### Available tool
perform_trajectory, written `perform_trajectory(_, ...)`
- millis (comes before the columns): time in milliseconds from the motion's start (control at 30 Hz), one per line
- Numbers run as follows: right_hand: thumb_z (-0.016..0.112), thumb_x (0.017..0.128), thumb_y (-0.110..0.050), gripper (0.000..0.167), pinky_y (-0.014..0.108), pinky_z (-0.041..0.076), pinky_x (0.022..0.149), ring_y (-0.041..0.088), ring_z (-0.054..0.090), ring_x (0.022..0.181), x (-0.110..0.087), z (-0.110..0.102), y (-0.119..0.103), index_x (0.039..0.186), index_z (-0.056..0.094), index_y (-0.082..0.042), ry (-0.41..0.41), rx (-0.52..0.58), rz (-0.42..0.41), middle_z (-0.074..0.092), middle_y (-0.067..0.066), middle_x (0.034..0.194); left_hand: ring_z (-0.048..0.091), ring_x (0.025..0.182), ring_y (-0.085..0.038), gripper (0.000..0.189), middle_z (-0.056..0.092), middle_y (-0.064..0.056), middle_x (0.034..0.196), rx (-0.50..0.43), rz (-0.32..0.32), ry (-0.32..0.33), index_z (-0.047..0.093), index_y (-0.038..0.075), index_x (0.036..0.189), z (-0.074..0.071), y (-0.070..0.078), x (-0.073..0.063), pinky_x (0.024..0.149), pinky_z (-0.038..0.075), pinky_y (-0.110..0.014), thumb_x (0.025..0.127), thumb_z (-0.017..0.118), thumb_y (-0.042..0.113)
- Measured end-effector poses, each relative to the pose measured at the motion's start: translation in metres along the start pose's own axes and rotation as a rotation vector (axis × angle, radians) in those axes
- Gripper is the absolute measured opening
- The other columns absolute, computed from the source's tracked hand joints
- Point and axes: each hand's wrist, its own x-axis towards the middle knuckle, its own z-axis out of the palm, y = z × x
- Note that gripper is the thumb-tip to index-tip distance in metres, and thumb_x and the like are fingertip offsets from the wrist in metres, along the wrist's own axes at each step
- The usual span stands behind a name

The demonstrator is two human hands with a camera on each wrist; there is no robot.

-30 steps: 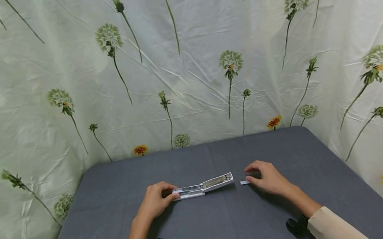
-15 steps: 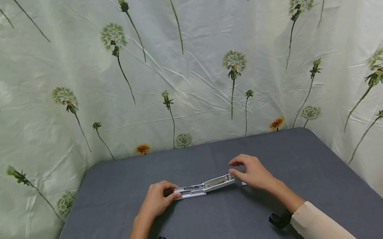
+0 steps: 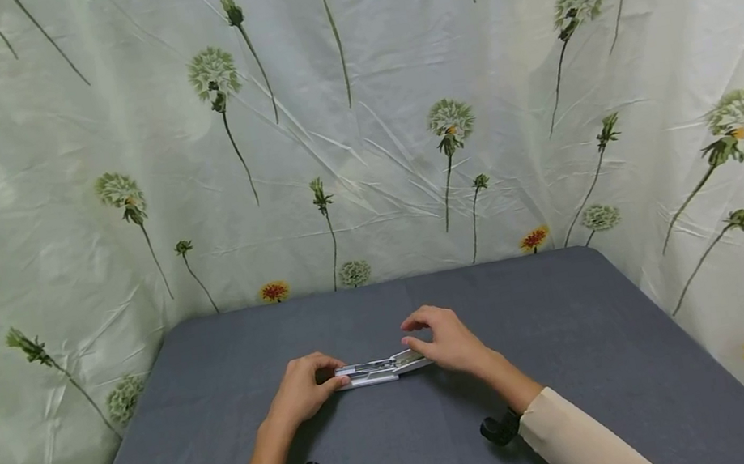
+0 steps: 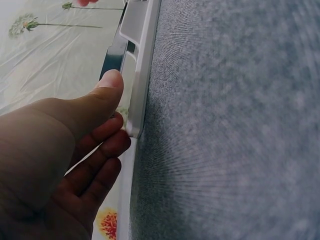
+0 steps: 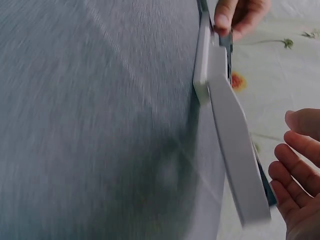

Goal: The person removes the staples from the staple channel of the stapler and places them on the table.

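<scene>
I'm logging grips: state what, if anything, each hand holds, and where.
The left hand pinches the stapler by the end opposite its raised cover. The right hand, near that cover, grips nothing visible.

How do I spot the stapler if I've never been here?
Find the blue-gray table in front of the flowery curtain. Near its middle, look between the left hand and the right hand. The stapler is the long, white thing there, opened out at its hinge.

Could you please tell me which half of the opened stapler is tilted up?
The cover half, nearer the right hand, slants up off the table; the base half, held by the left hand, lies flat.
</scene>
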Motion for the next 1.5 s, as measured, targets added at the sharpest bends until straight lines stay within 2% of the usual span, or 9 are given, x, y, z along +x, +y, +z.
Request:
perform_trajectory(200, 0.071, 0.099, -0.019, 0.024, 0.047, 0.054, 0.092, 0.025, 0.066, 0.108, 0.008, 0.021, -0.009, 0.118, 0.074, -0.005, -0.06, 0.001, -0.027, 0.071, 0.007, 0.114, 0.064, 0.086, -0.007, 0.017, 0.074, 0.007, 0.095, 0.0, 0.01, 0.003, 0.082, 0.019, 0.1, 0.0, -0.001, -0.001, 0.082, 0.054, -0.037, 0.085, 0.086, 0.026)
perform_trajectory(633, 0.073, 0.097, -0.019, 0.017, 0.04, 0.055, 0.091, 0.022, 0.068, 0.105, 0.017, 0.058, -0.024, 0.111, 0.077, -0.009, -0.108, -0.013, -0.051, 0.072, 0.004, 0.109, 0.066, 0.086, -0.007, 0.014, 0.073, 0.008, 0.095, 0.01, 0.01, 0.0, 0.081, 0.02, 0.099, 0.0, 0.0, -0.003, 0.081, 0.054, -0.035, 0.086, 0.085, 0.024)
perform_trajectory(1033, 0.076, 0.093, -0.016, 0.006, 0.036, 0.054, 0.088, 0.02, 0.068, 0.097, 0.017, 0.077, -0.031, 0.098, 0.08, -0.015, -0.055, -0.105, -0.106, 0.073, 0.001, 0.1, 0.069, 0.091, -0.014, 0.014, 0.075, 0.005, 0.098, 0.004, 0.038, 0.006, 0.081, 0.019, 0.1, 0.001, 0.005, -0.002, 0.084, 0.055, -0.04, 0.087, 0.084, 0.022)
perform_trajectory(1333, 0.071, 0.098, -0.019, 0.013, 0.035, 0.055, 0.09, 0.019, 0.066, 0.099, 0.016, 0.084, -0.038, 0.101, 0.081, -0.013, -0.064, -0.268, -0.1, 0.072, 0.001, 0.103, 0.069, 0.09, -0.012, 0.014, 0.074, 0.006, 0.097, -0.001, 0.019, 0.004, 0.081, 0.02, 0.099, 0.001, 0.003, -0.001, 0.083, 0.055, -0.039, 0.086, 0.085, 0.023)
perform_trajectory(1500, 0.071, 0.097, -0.016, 0.012, 0.035, 0.055, 0.089, 0.02, 0.065, 0.1, 0.016, 0.088, -0.041, 0.101, 0.081, -0.011, -0.033, -0.249, -0.078, 0.071, 0.002, 0.104, 0.069, 0.09, -0.013, 0.014, 0.074, 0.006, 0.096, 0.0, 0.02, 0.019, 0.081, 0.019, 0.098, 0.0, 0.003, -0.001, 0.083, 0.056, -0.039, 0.085, 0.085, 0.021)
